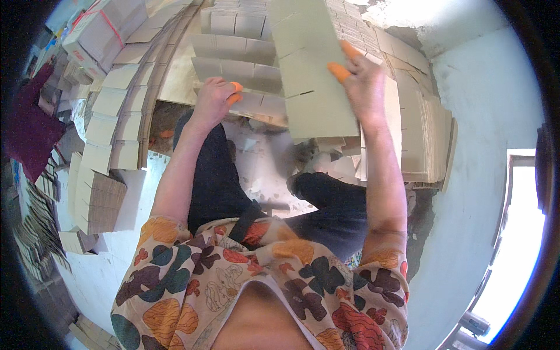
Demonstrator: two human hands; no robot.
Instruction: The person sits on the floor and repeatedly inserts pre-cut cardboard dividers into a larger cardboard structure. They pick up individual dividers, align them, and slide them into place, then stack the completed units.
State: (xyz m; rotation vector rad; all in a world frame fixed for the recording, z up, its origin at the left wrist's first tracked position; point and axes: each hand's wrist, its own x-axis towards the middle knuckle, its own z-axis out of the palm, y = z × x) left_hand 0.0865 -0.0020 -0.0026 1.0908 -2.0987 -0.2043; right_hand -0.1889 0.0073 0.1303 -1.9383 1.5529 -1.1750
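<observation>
My right hand [364, 87] grips the right edge of a long slotted cardboard sheet [315, 76], with orange covers on two fingertips lying against its face. The sheet is tilted up and hides part of what is behind it. My left hand [216, 102] is closed, its orange-covered thumb and finger drawn together by the left end of upright slotted cardboard strips [254, 73]. Whatever its fingers may pinch is too small to make out. Those strips stand in rows, one behind another, on a light board [178, 79].
Stacks of slotted cardboard stand on the right [423, 134] by a pale wall [484, 116], and long rows of cardboard pieces [108, 119] run along the left. At the far left are a taped carton [105, 35] and dark red cloth [35, 125]. My legs are below the work.
</observation>
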